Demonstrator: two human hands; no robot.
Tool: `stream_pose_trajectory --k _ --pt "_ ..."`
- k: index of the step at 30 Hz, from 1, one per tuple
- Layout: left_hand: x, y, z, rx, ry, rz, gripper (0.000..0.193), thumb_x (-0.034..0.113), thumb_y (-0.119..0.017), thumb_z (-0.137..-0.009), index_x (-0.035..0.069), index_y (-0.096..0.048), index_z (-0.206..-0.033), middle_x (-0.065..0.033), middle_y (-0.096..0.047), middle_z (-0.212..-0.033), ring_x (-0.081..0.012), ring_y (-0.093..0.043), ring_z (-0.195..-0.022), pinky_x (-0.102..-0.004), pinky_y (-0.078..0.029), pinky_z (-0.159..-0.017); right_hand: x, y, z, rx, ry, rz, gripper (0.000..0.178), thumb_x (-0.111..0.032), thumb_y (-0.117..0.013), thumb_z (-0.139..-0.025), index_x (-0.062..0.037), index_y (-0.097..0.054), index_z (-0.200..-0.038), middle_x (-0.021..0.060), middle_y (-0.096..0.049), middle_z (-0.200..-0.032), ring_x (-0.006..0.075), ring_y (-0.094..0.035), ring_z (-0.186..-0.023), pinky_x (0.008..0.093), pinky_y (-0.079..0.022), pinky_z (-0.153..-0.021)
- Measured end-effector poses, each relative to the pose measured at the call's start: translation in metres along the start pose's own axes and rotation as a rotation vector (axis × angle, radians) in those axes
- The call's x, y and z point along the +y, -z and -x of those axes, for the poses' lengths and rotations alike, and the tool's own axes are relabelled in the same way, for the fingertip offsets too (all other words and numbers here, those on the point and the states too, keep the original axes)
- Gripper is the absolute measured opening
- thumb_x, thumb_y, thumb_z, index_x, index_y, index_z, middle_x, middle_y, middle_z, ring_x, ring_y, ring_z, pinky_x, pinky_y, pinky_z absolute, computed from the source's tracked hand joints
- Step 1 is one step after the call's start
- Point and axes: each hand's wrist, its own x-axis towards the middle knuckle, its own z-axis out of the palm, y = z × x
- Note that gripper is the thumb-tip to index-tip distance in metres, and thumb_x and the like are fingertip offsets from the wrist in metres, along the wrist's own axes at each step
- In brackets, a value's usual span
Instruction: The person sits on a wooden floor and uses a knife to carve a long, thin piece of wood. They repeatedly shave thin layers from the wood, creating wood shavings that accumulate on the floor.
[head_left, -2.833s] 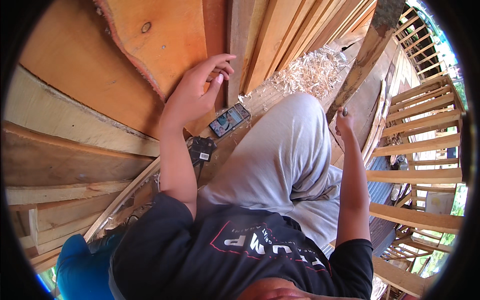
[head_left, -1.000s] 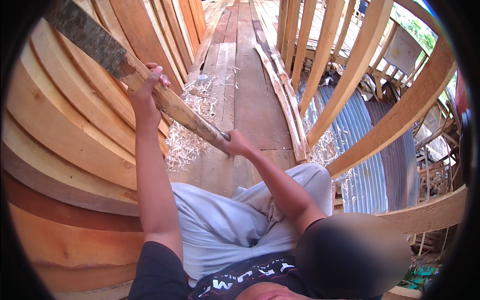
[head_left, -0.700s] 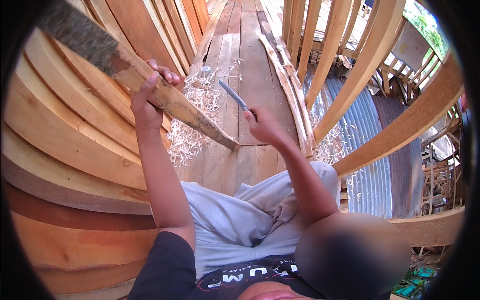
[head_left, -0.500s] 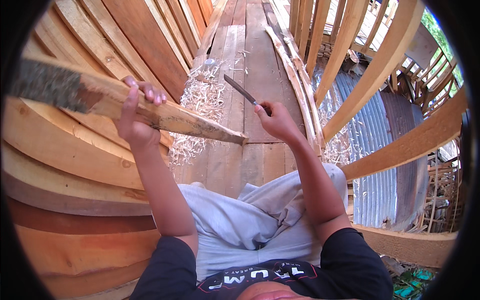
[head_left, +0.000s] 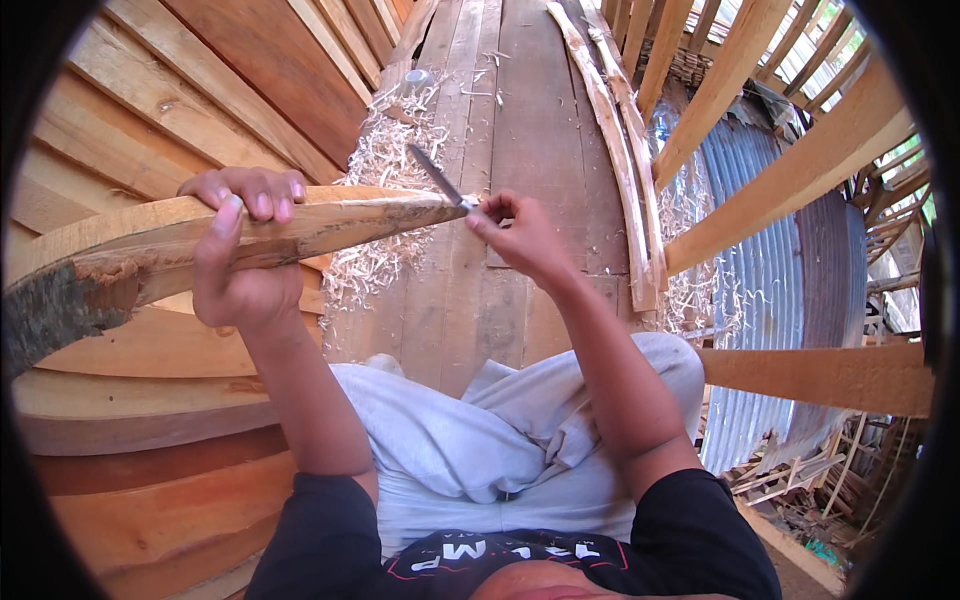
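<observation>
My left hand (head_left: 248, 285) is wrapped round a long piece of wood (head_left: 365, 215), thumb on the near side and fingers over its top. The wood lies across in front of me, raised above the floor; rough dark bark (head_left: 55, 310) covers part of its left end, and it tapers to a narrow tip on the right. Beside that tip, my right hand (head_left: 518, 235) is closed on a knife (head_left: 434, 172). Its dark blade slants up and to the left past the tip. Most of the handle is hidden in my fingers.
Curled wood shavings (head_left: 385, 235) lie heaped on the plank floor (head_left: 455, 320), with a small metal cup (head_left: 417, 82) at their far end. Two stripped poles (head_left: 610, 130) lie along the right. Stacked boards (head_left: 150, 440) rise at left; wooden rails (head_left: 725, 95) and corrugated sheets (head_left: 750, 300) stand right.
The wood's tip has swung away from me and its bark end has come nearer. My right hand has moved left, bringing the knife to the tip. My view has also shifted slightly.
</observation>
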Motion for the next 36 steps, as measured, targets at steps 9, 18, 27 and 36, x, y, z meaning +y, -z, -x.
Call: stream_pose_trajectory --k 9,18,27,36 --pt "-0.004 0.009 -0.012 -0.314 0.013 -0.038 0.015 0.023 -0.055 -0.086 0.015 -0.047 -0.096 -0.0019 -0.045 -0.079 -0.0159 -0.045 -0.074 -0.0373 -0.036 -0.077 0.01 -0.003 -0.017 -0.251 -0.516 -0.022 0.036 -0.034 -0.059 -0.095 0.0004 -0.067 -0.099 0.0079 -0.06 -0.07 0.0152 -0.058 -0.063 0.0335 -0.045 -0.058" --pt "-0.005 0.015 -0.01 -0.262 -0.04 -0.109 0.034 0.023 -0.058 -0.081 0.011 -0.049 -0.112 -0.0072 -0.05 -0.083 -0.0233 -0.054 -0.079 -0.0504 -0.042 -0.091 0.017 -0.015 -0.016 -0.306 -0.421 -0.126 0.064 -0.059 -0.032 -0.101 -0.004 -0.064 -0.094 0.0001 -0.044 -0.056 0.0093 -0.038 -0.044 0.0324 -0.03 -0.041" --pt "-0.029 -0.022 0.01 0.569 -0.368 -0.491 0.05 0.02 -0.064 -0.085 0.004 -0.043 -0.127 -0.011 -0.057 -0.087 -0.027 -0.062 -0.078 -0.0465 -0.056 -0.078 0.029 -0.039 -0.028 -0.051 -0.657 0.157 0.071 -0.044 -0.021 -0.103 0.0136 -0.063 -0.107 0.039 -0.059 -0.112 0.0517 -0.057 -0.11 0.0527 -0.044 -0.095" --pt "-0.004 0.013 0.012 0.258 -0.11 -0.113 0.028 -0.003 -0.056 -0.071 0.007 -0.043 -0.094 -0.0066 -0.045 -0.064 -0.0198 -0.054 -0.058 -0.0351 -0.055 -0.062 0.053 -0.031 -0.028 0.026 -0.469 0.398 0.059 -0.033 -0.029 -0.099 0.0143 -0.064 -0.096 0.0351 -0.063 -0.105 0.0499 -0.061 -0.101 0.0531 -0.046 -0.09"
